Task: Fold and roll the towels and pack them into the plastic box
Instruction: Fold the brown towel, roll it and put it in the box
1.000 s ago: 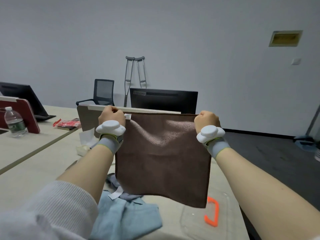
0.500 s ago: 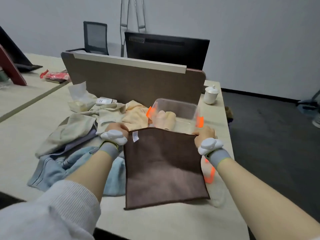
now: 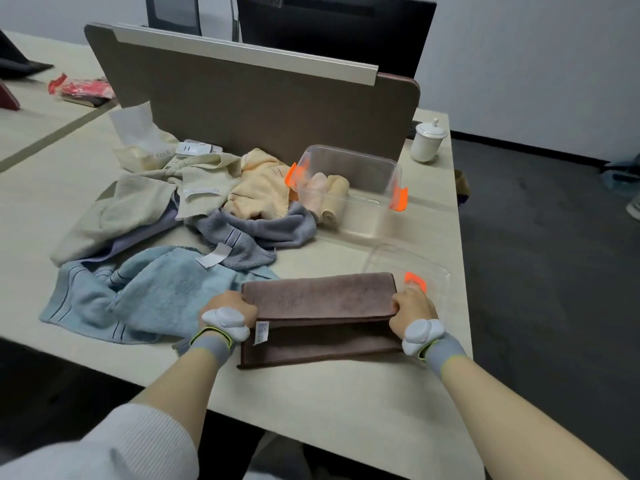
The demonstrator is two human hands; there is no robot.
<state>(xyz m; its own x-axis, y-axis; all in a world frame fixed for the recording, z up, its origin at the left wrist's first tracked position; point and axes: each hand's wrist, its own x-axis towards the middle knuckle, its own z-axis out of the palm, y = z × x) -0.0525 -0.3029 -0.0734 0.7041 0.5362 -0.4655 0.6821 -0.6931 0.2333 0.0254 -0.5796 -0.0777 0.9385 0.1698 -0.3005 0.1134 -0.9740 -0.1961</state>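
Gripping the two ends of a folded-over brown microfibre towel [image 3: 320,303], both hands work at the near edge of the pale wooden desk [image 3: 346,403]. Left hand [image 3: 227,304] curled round the towel's left end, right hand [image 3: 412,306] curled round its right end; upper layer doubled back toward the person, white care tag at lower left. Clear plastic box with orange clips [image 3: 349,188] stands further back near the brown desk divider [image 3: 263,98], two rolled pale towels [image 3: 327,197] inside at its left. Clear lid with orange clip [image 3: 420,271] lies flat just beyond the right hand. Heap of loose towels to the left: light blue towel [image 3: 138,292], grey towel [image 3: 249,237], beige towel [image 3: 131,202], yellow towel [image 3: 263,188]. White lidded cup [image 3: 427,142] at far right of desk.
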